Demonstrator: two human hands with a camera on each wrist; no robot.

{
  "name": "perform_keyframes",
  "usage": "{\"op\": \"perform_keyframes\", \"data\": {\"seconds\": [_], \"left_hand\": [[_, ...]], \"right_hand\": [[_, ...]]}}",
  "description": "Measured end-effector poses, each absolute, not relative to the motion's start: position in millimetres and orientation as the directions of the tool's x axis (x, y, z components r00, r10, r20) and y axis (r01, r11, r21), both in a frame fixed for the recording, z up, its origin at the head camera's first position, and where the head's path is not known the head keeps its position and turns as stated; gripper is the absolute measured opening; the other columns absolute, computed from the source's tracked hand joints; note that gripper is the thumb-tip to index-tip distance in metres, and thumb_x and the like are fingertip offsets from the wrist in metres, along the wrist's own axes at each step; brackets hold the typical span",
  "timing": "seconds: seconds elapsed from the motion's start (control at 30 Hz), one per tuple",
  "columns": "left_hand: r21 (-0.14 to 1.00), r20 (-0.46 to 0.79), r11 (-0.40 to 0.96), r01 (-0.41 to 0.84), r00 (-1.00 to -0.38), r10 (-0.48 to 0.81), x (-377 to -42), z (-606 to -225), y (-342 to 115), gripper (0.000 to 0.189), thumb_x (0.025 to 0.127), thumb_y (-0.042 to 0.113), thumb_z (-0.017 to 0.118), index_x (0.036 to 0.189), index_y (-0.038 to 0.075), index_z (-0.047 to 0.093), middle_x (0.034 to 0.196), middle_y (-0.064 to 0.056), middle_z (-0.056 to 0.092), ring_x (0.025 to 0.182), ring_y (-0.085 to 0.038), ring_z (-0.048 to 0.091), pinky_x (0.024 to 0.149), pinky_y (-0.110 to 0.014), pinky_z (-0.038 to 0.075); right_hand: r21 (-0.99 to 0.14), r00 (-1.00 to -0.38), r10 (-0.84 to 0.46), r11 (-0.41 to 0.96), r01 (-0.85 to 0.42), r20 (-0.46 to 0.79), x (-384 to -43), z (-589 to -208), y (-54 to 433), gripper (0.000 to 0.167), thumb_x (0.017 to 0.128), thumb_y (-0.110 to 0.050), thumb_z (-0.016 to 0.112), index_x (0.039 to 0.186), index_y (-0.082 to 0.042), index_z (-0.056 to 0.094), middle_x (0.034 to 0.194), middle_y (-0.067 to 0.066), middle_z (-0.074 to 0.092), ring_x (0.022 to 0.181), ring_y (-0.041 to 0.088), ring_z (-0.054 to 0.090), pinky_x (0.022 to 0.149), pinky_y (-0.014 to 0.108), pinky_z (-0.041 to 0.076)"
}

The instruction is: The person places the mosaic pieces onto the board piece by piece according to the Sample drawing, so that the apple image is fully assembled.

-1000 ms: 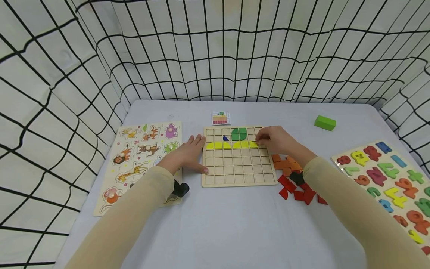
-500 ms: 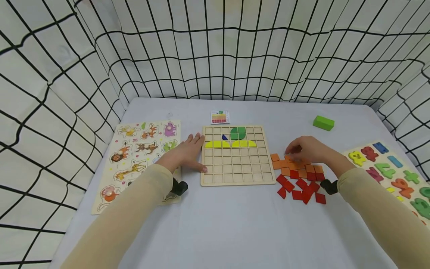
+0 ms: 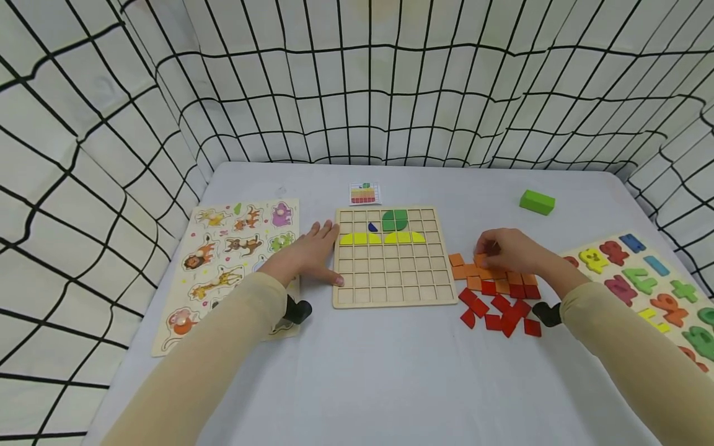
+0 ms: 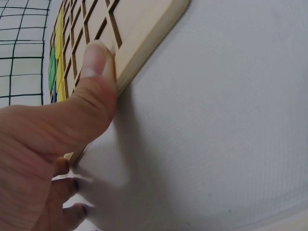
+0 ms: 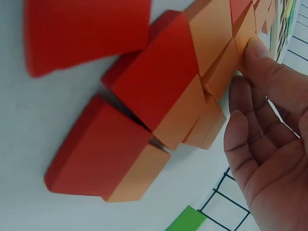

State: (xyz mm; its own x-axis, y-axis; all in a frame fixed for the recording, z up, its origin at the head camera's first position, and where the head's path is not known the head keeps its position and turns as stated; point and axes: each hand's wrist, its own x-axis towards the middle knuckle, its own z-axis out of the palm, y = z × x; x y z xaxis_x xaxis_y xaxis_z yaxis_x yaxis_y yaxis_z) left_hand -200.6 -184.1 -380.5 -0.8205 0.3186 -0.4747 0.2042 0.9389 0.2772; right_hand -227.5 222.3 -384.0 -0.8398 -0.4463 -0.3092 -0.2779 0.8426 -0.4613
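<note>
A wooden grid board (image 3: 395, 279) lies in the middle of the table, with yellow pieces (image 3: 405, 238), a green rounded shape (image 3: 395, 220) and a small blue piece (image 3: 372, 227) set in its upper rows. My left hand (image 3: 308, 255) rests at the board's left edge, fingers spread; in the left wrist view its thumb (image 4: 95, 60) presses on the rim. Over the pile of tiles to the right, my right hand (image 3: 510, 251) pinches an orange square tile (image 3: 480, 261) between thumb and index finger. Red tiles (image 3: 510, 322) lie nearer me, below the orange ones.
A small picture card (image 3: 365, 194) lies behind the board. An animal peg puzzle (image 3: 223, 272) is at the left, a number puzzle (image 3: 630, 272) at the right. A green block (image 3: 537, 202) stands at the back right. Black netting (image 3: 390, 93) surrounds the table.
My right hand has left the board's upper right for the orange tiles, and its fingers have taken hold of one. My left hand stays at the board's left edge.
</note>
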Motion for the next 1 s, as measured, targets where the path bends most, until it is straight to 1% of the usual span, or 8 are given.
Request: {"op": "perform_keyframes", "data": {"seconds": [0.17, 0.23, 0.4, 0.5, 0.67, 0.83, 1.0], "left_hand": [[0.275, -0.477, 0.939, 0.206, -0.819, 0.319, -200.8, -379.2, -184.1, 0.121, 0.085, 0.049, 0.081, 0.164, 0.001, 0.003, 0.172, -0.019, -0.003, 0.159, -0.041, -0.003, 0.13, -0.057, 0.011], [0.275, -0.477, 0.939, 0.205, -0.819, 0.319, -200.6, -378.8, -184.2, 0.121, 0.084, 0.049, 0.081, 0.164, 0.001, 0.003, 0.172, -0.02, -0.003, 0.159, -0.041, -0.003, 0.13, -0.057, 0.011], [0.276, -0.48, 0.94, 0.202, -0.818, 0.317, -200.8, -380.6, -184.3, 0.121, 0.084, 0.049, 0.081, 0.164, 0.001, 0.003, 0.172, -0.02, -0.002, 0.159, -0.042, -0.003, 0.129, -0.058, 0.011], [0.273, -0.479, 0.941, 0.202, -0.819, 0.315, -201.2, -382.3, -184.3, 0.122, 0.084, 0.049, 0.081, 0.164, 0.001, 0.003, 0.172, -0.02, -0.002, 0.159, -0.042, -0.003, 0.129, -0.058, 0.012], [0.274, -0.474, 0.94, 0.205, -0.821, 0.317, -201.7, -384.1, -184.5, 0.122, 0.084, 0.05, 0.081, 0.164, 0.001, 0.003, 0.172, -0.02, -0.002, 0.159, -0.042, -0.003, 0.129, -0.059, 0.012], [0.268, -0.469, 0.939, 0.213, -0.823, 0.321, -201.4, -383.5, -185.0, 0.122, 0.083, 0.05, 0.081, 0.164, 0.0, 0.003, 0.172, -0.021, -0.002, 0.159, -0.043, -0.003, 0.128, -0.06, 0.013], [0.266, -0.466, 0.939, 0.22, -0.823, 0.325, -200.9, -382.9, -185.5, 0.123, 0.083, 0.051, 0.081, 0.163, 0.0, 0.003, 0.171, -0.022, -0.002, 0.159, -0.044, -0.002, 0.128, -0.06, 0.013]], "right_hand": [[-0.476, -0.852, -0.438, 0.837, -0.271, -0.285, -233.7, -380.2, 219.3, 0.009, 0.093, -0.011, 0.075, 0.096, -0.008, 0.068, 0.094, 0.006, 0.067, 0.091, 0.023, 0.058, 0.08, 0.034, 0.056], [-0.492, -0.859, -0.442, 0.826, -0.275, -0.261, -236.9, -378.7, 215.1, 0.01, 0.092, -0.011, 0.076, 0.096, -0.008, 0.068, 0.094, 0.006, 0.067, 0.089, 0.022, 0.059, 0.078, 0.032, 0.055], [-0.545, -0.868, -0.44, 0.797, -0.26, -0.23, -241.8, -381.1, 193.1, 0.011, 0.094, -0.012, 0.074, 0.101, -0.007, 0.069, 0.098, 0.007, 0.068, 0.09, 0.022, 0.061, 0.082, 0.032, 0.055], [-0.571, -0.869, -0.444, 0.78, -0.256, -0.216, -243.7, -386.0, 176.7, 0.01, 0.095, -0.012, 0.073, 0.104, -0.007, 0.069, 0.101, 0.008, 0.068, 0.09, 0.022, 0.061, 0.081, 0.031, 0.054], [-0.592, -0.859, -0.475, 0.753, -0.286, -0.189, -245.2, -391.0, 150.8, 0.008, 0.097, -0.01, 0.069, 0.105, -0.007, 0.071, 0.101, 0.008, 0.069, 0.088, 0.023, 0.06, 0.079, 0.029, 0.055], [-0.599, -0.841, -0.506, 0.739, -0.308, -0.192, -244.9, -390.2, 132.1, 0.008, 0.097, -0.009, 0.069, 0.104, -0.006, 0.072, 0.1, 0.008, 0.071, 0.09, 0.022, 0.061, 0.083, 0.031, 0.056], [-0.572, -0.847, -0.488, 0.764, -0.298, -0.211, -245.9, -391.6, 124.8, 0.006, 0.097, -0.01, 0.07, 0.102, -0.008, 0.073, 0.1, 0.007, 0.071, 0.094, 0.023, 0.059, 0.086, 0.033, 0.055]]}}
